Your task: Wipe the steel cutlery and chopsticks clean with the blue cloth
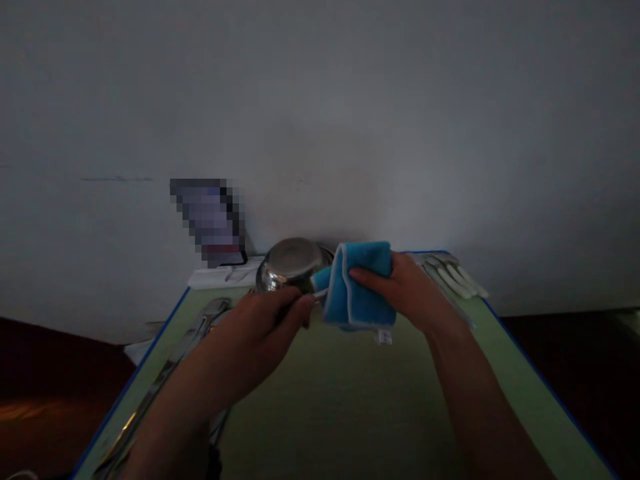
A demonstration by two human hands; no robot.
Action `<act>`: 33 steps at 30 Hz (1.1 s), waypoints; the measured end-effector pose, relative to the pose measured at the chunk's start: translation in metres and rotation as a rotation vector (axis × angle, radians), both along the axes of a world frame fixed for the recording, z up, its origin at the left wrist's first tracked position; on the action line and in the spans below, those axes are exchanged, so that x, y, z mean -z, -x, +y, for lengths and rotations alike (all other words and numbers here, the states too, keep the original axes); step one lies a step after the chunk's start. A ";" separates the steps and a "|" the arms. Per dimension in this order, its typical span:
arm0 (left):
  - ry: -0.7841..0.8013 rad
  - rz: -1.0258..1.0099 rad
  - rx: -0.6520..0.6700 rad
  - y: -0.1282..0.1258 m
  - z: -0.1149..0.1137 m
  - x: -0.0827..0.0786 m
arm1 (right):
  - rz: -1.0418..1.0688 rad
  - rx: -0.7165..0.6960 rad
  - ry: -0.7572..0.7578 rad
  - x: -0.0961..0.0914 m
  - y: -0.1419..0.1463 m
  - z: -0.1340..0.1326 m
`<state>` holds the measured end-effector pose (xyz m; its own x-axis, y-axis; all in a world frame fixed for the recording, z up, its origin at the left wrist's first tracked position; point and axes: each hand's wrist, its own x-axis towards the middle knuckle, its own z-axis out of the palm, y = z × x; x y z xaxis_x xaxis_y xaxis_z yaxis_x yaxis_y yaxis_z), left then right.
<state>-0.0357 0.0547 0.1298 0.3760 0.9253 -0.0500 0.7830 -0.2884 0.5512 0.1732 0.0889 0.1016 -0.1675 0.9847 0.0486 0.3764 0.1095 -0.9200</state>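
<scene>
My left hand (273,319) is closed around the handle end of a thin metal utensil (319,293) above the green table (340,407). The utensil's other end disappears into a folded blue cloth (357,287). My right hand (407,287) is closed on that cloth, wrapping it round the utensil. Just behind the hands a shiny steel bowl (293,263) stands at the table's far edge.
Several metal utensils (200,327) lie along the table's left side. Several white-handled utensils (457,277) lie at the far right corner. A blurred-out device (213,223) leans against the grey wall on white paper (225,275). Dark floor flanks the table.
</scene>
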 end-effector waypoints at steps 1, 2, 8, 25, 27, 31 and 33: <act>0.003 0.009 0.015 0.002 0.001 0.000 | -0.035 -0.073 0.028 -0.002 -0.004 -0.001; 0.005 0.011 0.032 0.004 0.002 0.001 | -0.075 -0.151 0.051 -0.005 -0.008 -0.002; 0.087 0.042 0.152 0.013 0.002 0.000 | -0.305 -0.536 0.070 -0.017 -0.020 -0.007; 0.072 0.088 0.145 0.014 0.002 0.003 | -0.504 -0.324 -0.066 -0.016 -0.031 -0.002; 0.063 0.085 0.138 0.012 0.002 0.003 | -0.494 -0.302 -0.105 -0.015 -0.028 -0.001; 0.050 0.062 0.124 0.007 0.002 0.003 | -0.420 -0.240 -0.157 -0.017 -0.026 -0.002; 0.034 0.033 0.119 0.006 0.003 0.003 | -0.354 -0.196 -0.142 -0.017 -0.026 -0.002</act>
<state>-0.0416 0.0572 0.1267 0.4810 0.8716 -0.0946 0.7619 -0.3622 0.5369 0.1995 0.0870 0.1184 -0.3814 0.9202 0.0877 0.6255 0.3268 -0.7085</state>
